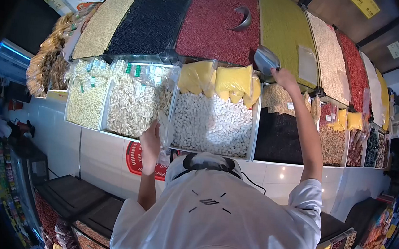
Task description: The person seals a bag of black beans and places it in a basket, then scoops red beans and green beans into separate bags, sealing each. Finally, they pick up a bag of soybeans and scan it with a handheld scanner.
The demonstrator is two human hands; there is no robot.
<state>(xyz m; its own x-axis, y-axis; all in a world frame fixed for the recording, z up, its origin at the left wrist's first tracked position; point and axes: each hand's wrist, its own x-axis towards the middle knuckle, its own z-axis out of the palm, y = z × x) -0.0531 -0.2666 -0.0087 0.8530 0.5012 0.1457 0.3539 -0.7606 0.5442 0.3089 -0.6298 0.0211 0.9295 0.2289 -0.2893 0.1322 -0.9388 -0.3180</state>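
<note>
My right hand (pixel 285 80) is closed around the handle of a metal scoop (pixel 266 60), held over the corner where the red bean bin (pixel 212 28) meets the green mung bean bin (pixel 284 25). The scoop's inside cannot be made out clearly. A second metal scoop (pixel 243 20) lies on the red beans. Low on the left, my left hand (pixel 150 144) pinches a thin clear plastic bag (pixel 164 133), which hangs by the front edge between the bin of pale dried slices (pixel 132 109) and the bin of white cubes (pixel 211 125).
Bagged yellow grain (pixel 234 80) lies at the back of the white cubes. A bin of black grain (pixel 279 136) stands to their right, black beans (pixel 147 18) at the back left. A red shopping basket (pixel 134 159) is on the floor below. Dark-lidded bins (pixel 70 194) stand behind me.
</note>
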